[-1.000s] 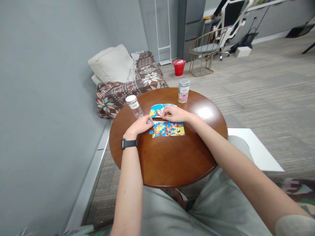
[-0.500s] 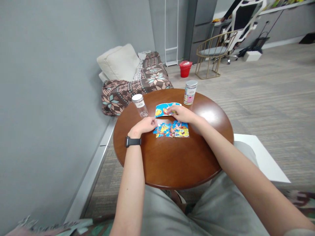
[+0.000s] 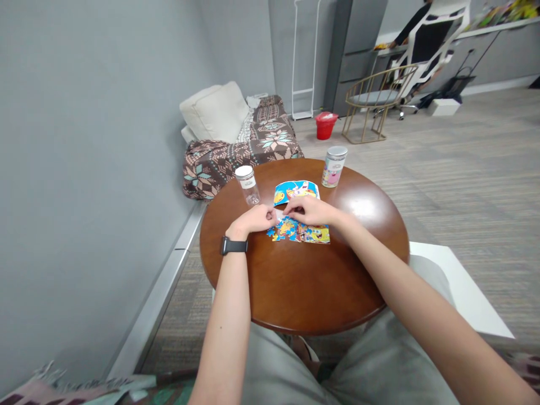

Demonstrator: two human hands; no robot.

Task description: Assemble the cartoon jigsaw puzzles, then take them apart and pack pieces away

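A partly joined jigsaw puzzle point(image 3: 316, 234) with a yellow cartoon figure on blue lies on the round table point(image 3: 304, 287); its left side is ragged with loose-looking pieces. At its upper left edge is my left hand point(image 3: 258, 219), fingers curled in and pinched; what they hold is too small to make out. My right hand point(image 3: 311, 210) reaches over the puzzle's top edge, fingertips bent down and drawn together, their grip hidden. Between the two hands shows a small pale patch. Just beyond my right hand lies a curved picture sheet point(image 3: 291, 188) with matching cartoon art.
A clear jar point(image 3: 248, 185) with a white lid stands at the table's back left. Back right stands a cartoon-printed tin point(image 3: 334, 167). Past the table are a draped couch point(image 3: 253, 143), a red bin point(image 3: 325, 126), a wire chair point(image 3: 375, 100) and a person's dark sleeve point(image 3: 415, 22).
My right hand has come off the picture sheet and moved toward me, to the puzzle's top edge near my left hand. My left hand stays by the left pieces. The view has shifted slightly.
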